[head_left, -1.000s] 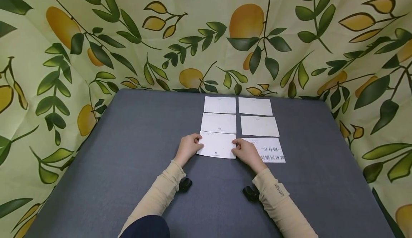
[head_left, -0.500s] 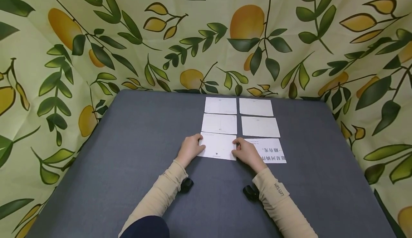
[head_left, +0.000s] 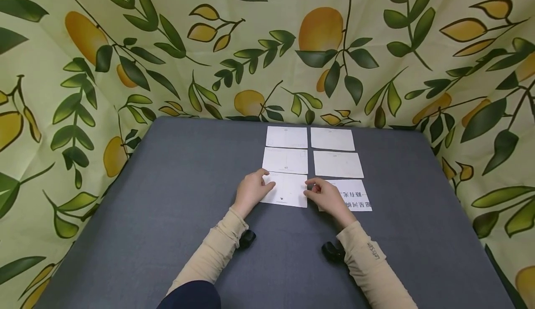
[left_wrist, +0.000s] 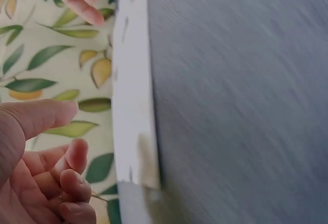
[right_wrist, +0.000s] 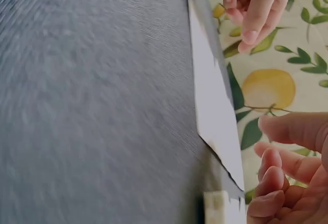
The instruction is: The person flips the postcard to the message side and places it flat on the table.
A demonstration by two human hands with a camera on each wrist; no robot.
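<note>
A white card lies flat on the grey table, nearest to me in the left column of cards. My left hand hovers over its left edge, thumb and forefinger apart; in the left wrist view that hand has nothing between its fingers. At the card's right edge is my right hand, thumb and forefinger spread. The right wrist view also shows the right hand holding nothing. Part of a card with printed characters is hidden beneath the right hand.
Behind the near cards lie more white cards: the left middle card, right middle card, left back card and right back card. A leaf-and-fruit patterned cloth hangs behind the grey table.
Both hands have let go of the near left card's edges. The left hand has shifted right and slightly up, the right hand to the right. The card stays in place.
</note>
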